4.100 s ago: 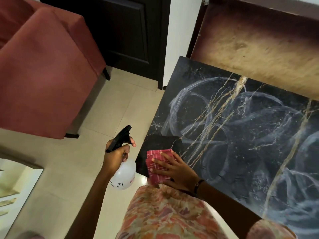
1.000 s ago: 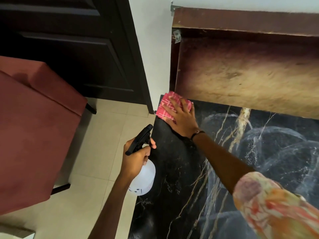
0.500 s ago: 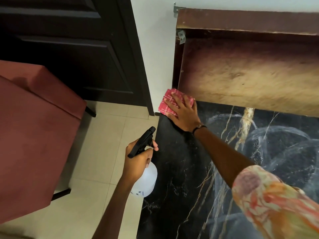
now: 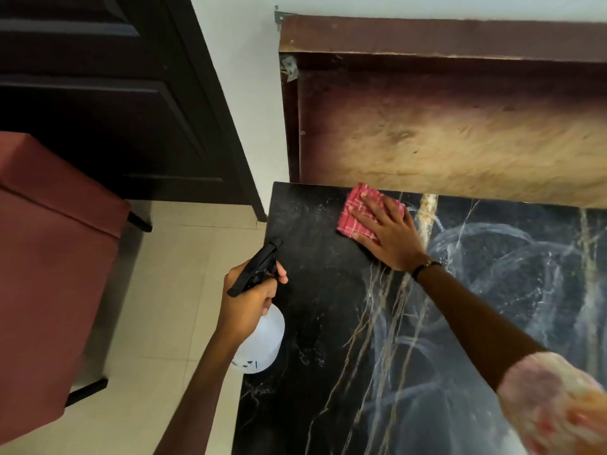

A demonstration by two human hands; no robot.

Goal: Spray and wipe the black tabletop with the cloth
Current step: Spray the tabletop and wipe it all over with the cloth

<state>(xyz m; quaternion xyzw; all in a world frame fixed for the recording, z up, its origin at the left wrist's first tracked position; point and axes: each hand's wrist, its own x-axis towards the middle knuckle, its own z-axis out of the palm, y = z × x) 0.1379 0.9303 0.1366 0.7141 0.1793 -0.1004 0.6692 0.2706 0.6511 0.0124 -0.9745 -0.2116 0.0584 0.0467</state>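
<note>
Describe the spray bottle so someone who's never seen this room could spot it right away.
Find the black marble-look tabletop with pale veins, and go to its left edge, beside the tiled floor. There the left hand grips the spray bottle in the air. It is the only thing there with a rounded white translucent body and a black trigger head; the red checked cloth lies flat under the right hand.

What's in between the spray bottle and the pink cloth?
Nothing sits there. In the head view, only bare black tabletop, speckled with fine marks, runs from the spray bottle in the left hand to the cloth.
</note>
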